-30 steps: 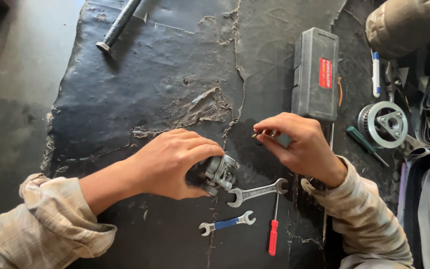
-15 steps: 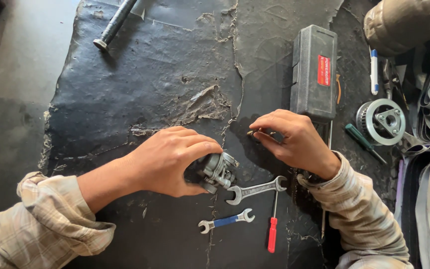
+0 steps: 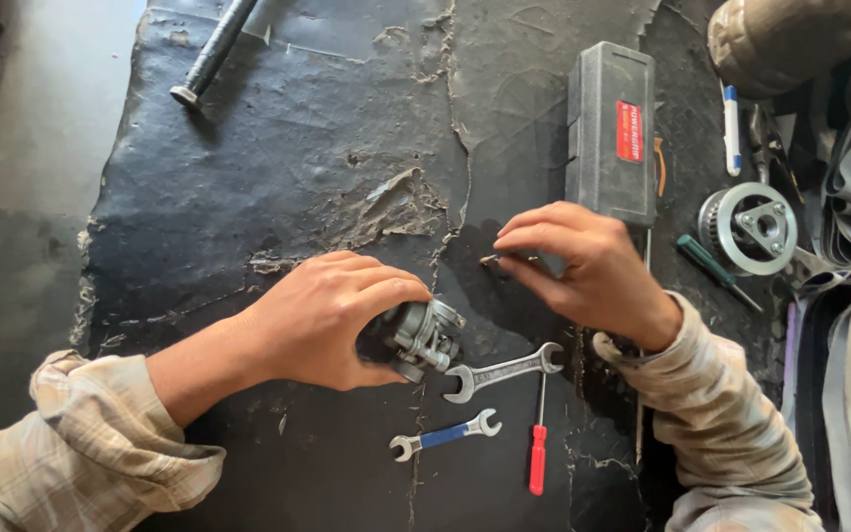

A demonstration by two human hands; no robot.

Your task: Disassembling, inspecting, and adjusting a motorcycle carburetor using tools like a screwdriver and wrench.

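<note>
Left hand [image 3: 322, 320] clamped round the small grey metal carb-like part [image 3: 424, 337] mid-frame; right hand [image 3: 583, 266] pinching a tiny dark screw-like bit [image 3: 492, 260]. Imo that bit could slip n vanish into the cracked black rubber mat [image 3: 327, 148].

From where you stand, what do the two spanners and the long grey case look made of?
Larger spanner: bare steel, by its bright silvery sheen. Smaller spanner: metal jaws, with a blue, probably plastic-coated, shank. Grey case: likely moulded plastic, matte with rounded edges, though painted metal is possible.
</note>
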